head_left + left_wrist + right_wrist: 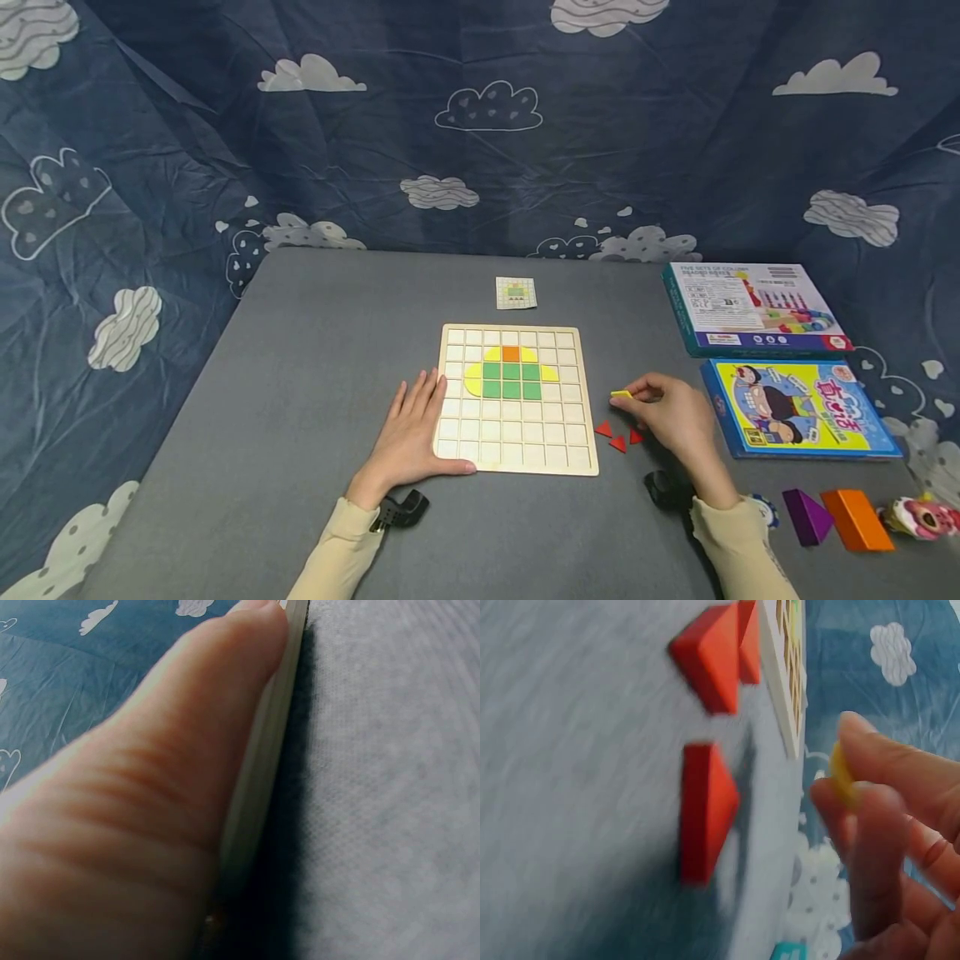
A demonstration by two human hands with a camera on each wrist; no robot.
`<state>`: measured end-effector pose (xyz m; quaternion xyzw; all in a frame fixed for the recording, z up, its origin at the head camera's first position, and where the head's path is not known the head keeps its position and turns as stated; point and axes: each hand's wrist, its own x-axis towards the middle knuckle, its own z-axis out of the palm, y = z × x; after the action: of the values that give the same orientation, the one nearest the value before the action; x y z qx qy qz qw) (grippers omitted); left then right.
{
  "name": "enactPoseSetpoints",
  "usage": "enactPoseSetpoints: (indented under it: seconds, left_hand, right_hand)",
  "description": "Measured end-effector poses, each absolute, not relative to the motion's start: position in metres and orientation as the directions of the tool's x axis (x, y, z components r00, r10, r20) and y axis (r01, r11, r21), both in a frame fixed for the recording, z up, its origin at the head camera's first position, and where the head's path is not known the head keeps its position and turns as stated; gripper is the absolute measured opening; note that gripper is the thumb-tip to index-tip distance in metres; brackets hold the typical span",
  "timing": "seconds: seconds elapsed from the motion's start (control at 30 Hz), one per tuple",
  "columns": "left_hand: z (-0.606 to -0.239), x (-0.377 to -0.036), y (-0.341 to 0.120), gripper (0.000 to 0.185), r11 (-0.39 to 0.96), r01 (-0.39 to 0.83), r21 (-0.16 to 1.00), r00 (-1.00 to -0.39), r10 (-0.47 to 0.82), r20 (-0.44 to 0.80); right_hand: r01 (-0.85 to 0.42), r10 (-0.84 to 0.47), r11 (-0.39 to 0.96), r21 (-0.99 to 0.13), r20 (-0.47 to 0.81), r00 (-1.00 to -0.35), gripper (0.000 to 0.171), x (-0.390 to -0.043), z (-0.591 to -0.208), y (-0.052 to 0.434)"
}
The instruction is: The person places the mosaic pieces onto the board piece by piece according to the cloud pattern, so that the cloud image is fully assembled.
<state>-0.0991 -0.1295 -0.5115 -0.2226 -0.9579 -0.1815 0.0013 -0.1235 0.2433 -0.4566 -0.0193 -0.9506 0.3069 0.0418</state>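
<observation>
A wooden grid board (555,433) lies on the grey table. Set in its upper half are an orange square (511,354), several green squares (511,390) and yellow pieces (473,380), some with curved edges. My left hand (408,437) rests spread at the board's lower left, fingertips along the left edge and thumb (202,690) along the front edge. To the right of the board, my right hand (675,417) pinches a small yellow piece (841,774) between thumb and fingers, above the table. Below that hand lie three red triangles (617,444), close beside the board.
A small pattern card (516,293) lies behind the board. Two boxes, one white and purple (750,308) and one blue (810,408), lie at the right. Nearer me are a purple block (807,517), an orange block (857,520) and a figurine (926,517).
</observation>
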Motion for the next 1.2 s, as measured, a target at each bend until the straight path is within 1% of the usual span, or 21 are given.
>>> enactPoseSetpoints:
  seconds: [0.1, 0.2, 0.33, 0.57, 0.77, 0.97, 1.2]
  left_hand:
    - [-0.512, -0.099, -0.129, 0.129, 0.836, 0.428, 0.344, -0.901, 0.426, 0.085]
    - [-0.512, -0.099, -0.129, 0.129, 0.834, 0.430, 0.346, -0.900, 0.427, 0.088]
    - [-0.513, -0.099, -0.130, 0.129, 0.833, 0.429, 0.350, -0.900, 0.426, 0.090]
    - [-0.512, -0.099, -0.130, 0.129, 0.831, 0.429, 0.353, -0.900, 0.427, 0.089]
    - [-0.512, -0.099, -0.130, 0.128, 0.831, 0.430, 0.354, -0.900, 0.426, 0.093]
    - [-0.512, -0.099, -0.130, 0.128, 0.826, 0.436, 0.357, -0.897, 0.432, 0.098]
    - [-0.513, -0.100, -0.129, 0.128, 0.832, 0.429, 0.352, -0.900, 0.429, 0.083]
  right_hand:
    - [-0.013, 0.066, 0.794, -0.608, 0.108, -0.992, 0.029, -0.125, -0.456, 0.235]
    - [-0.053, 0.042, 0.775, -0.629, 0.135, -0.990, 0.030, -0.128, -0.457, 0.226]
    - [-0.086, -0.007, 0.760, -0.644, 0.124, -0.992, 0.027, -0.135, -0.462, 0.216]
    - [-0.173, -0.150, 0.724, -0.668, 0.093, -0.984, 0.021, -0.145, -0.464, 0.201]
    - [-0.171, -0.220, 0.717, -0.675, 0.014, -0.975, 0.016, -0.151, -0.462, 0.189]
    - [-0.148, -0.232, 0.695, -0.703, -0.025, -0.972, 0.011, -0.155, -0.462, 0.182]
    - [-0.133, -0.239, 0.691, -0.710, -0.051, -0.970, 0.009, -0.160, -0.462, 0.178]
